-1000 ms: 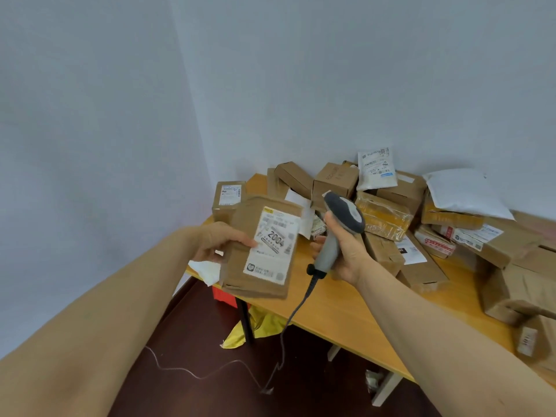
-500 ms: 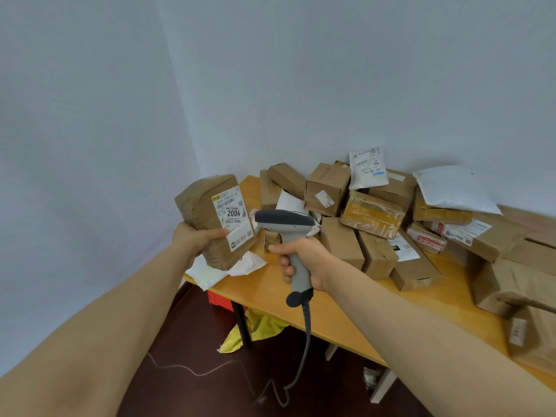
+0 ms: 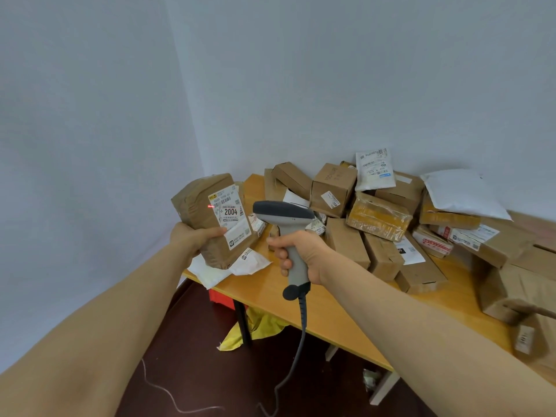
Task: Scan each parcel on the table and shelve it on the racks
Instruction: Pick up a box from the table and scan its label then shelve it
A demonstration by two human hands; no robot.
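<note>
Brown paper, wrinkled and taped, wraps the parcel [image 3: 207, 218] that we hold up at the table's left end, above its near left corner. Our left hand [image 3: 192, 239] grips it from the lower left, with the thumb pressed on the front face at the label's edge.

Just to its right, with open air between, our right hand [image 3: 304, 254] is wrapped round the grip of a grey scanner [image 3: 282, 210]. The scanner's dark head reaches left towards the parcel. Nothing stands between the two.

The parcel's white label [image 3: 230, 218] carries barcodes and a bold "2004". A red laser dot [image 3: 210, 206] glows at the label's upper left edge.

The parcel stands on end, its long axis roughly upright and leaning a little to the left. The labelled face is turned right and towards us, facing the scanner.

Under the parcel, a white mailer [image 3: 210, 272] lies flat on the wooden table [image 3: 316, 302], hanging over the corner. Behind the scanner, cardboard boxes [image 3: 346, 245] crowd the tabletop back to the wall. Among them are a tape-wrapped box [image 3: 379, 216], a white poly bag [image 3: 374, 170] propped upright, and a padded white envelope [image 3: 460, 197] lying on top of boxes further right.

The scanner's cable [image 3: 301, 341] drops from the grip to the dark red floor [image 3: 210, 386]. A yellow bag [image 3: 255, 326] and something red [image 3: 222, 297] sit beneath the table.
</note>
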